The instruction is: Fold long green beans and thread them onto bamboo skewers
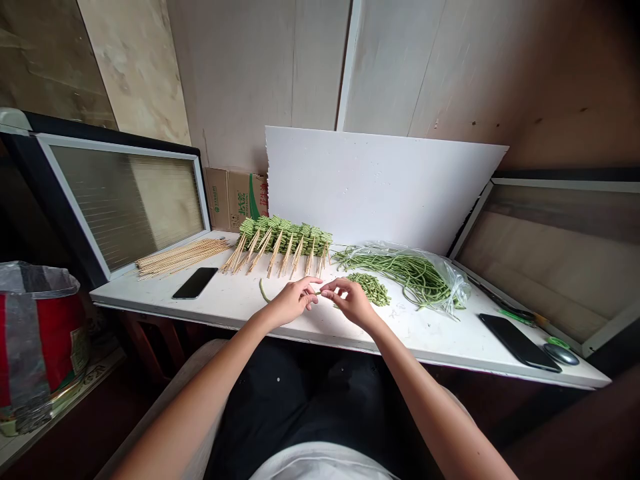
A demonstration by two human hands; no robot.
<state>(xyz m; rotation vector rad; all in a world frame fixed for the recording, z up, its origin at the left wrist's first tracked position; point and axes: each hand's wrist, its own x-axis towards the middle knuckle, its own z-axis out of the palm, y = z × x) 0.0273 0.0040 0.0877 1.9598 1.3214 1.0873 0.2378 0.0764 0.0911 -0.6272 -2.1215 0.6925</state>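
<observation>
My left hand (294, 301) and my right hand (349, 299) meet over the front of the white table (240, 300). Between their fingertips runs a thin green long bean, pinched from both sides and mostly covered by the fingers. To the left of my left hand a curved end of long bean (263, 291) shows; it appears to be the same bean, though the hand hides the link. Just behind my right hand lies a pile of short cut bean pieces (373, 288). Farther back, bean pieces on skewers (285, 235) are stacked, their bare sticks pointing toward me.
Whole long beans (420, 275) spill from a clear plastic bag (457, 287) at right. Loose wooden skewers (183, 257) and a phone (195, 283) lie left. Another dark phone (520, 341) and a grey mouse-like object (561, 353) rest near the right edge. A cardboard box (235, 197) stands behind.
</observation>
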